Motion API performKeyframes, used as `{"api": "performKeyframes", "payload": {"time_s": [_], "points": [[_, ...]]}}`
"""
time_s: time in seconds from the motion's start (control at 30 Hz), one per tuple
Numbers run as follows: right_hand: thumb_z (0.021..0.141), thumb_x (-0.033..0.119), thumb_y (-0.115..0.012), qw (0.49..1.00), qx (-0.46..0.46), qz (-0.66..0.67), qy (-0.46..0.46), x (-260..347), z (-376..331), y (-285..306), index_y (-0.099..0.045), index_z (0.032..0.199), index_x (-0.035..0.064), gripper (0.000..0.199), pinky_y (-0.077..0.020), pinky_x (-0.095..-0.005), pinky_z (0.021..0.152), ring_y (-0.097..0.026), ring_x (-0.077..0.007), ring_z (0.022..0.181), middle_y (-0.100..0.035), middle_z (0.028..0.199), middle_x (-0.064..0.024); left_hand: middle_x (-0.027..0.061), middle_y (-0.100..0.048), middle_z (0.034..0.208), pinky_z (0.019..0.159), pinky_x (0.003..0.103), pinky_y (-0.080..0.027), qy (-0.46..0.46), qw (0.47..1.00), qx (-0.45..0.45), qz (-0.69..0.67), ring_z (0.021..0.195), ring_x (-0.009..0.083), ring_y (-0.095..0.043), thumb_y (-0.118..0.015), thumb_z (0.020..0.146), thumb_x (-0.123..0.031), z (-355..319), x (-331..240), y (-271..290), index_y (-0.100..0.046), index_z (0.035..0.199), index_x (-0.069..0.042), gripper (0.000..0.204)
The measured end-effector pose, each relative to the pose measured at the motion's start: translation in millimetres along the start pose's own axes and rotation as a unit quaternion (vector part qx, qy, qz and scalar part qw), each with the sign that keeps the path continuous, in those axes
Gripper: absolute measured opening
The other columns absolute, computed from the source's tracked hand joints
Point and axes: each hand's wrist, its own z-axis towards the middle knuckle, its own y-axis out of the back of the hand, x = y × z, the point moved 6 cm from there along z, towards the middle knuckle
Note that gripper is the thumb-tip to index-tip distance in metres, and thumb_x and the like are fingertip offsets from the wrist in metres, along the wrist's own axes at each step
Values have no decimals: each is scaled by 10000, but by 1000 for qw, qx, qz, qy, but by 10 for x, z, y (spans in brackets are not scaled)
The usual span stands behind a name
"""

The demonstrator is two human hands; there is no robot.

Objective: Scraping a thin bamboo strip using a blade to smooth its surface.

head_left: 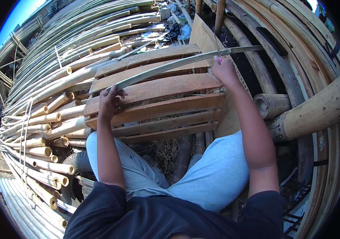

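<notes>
A long, flat bamboo strip (166, 66) slants across the slatted wooden crate (158, 90), its right end higher and farther off. My left hand (111, 102) pinches the strip near its left end, thumb on top and the other fingers curled. Just under the strip's right part, my right hand (223, 71) is closed at the crate's right side. A small bright pink bit (217, 59) shows at its fingertips; what it belongs to is hidden. The crate stands before my knees, with straw showing between its slats.
Stacked bamboo poles (62, 83) fill the left side, cut ends toward me. On the right are a thick bamboo piece (313, 105) and long curved-looking boards (297, 28). A wooden panel (202, 38) rises at the crate's right end. Plastic litter (185, 32) lies beyond.
</notes>
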Motion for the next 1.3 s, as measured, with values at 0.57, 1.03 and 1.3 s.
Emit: {"api": "performKeyframes", "payload": {"time_s": [0.57,1.03,1.3], "points": [[1050,382,-483,918,140,369,-29,291,293,-713,-673,936,23,423,-402,-301,443,-466,-88,499,-587,649,-5,63,-696,723,580,270,-461,-172,958,92,211,648,150,-647,-694,882,-140,-479,-311,-120,-734,839,-15,139],[955,96,-580,949,150,114,252,1345,-983,-831,-583,1030,-48,163,-495,-482,668,-650,-434,749,-630,790,-274,18,-714,1178,1012,441,-409,-310,848,40,428,1278,258,-558,-732,876,-243,-366,-243,-449,-784,985,-160,147],[990,82,-487,940,148,-68,301,1323,-1219,-1008,-482,1018,-24,110,-493,-558,685,-620,-490,791,-626,825,-269,99,-650,1304,1170,505,-342,-305,837,183,415,1268,279,-565,-609,947,-145,-359,-155,-415,-663,1216,-68,285]]}}
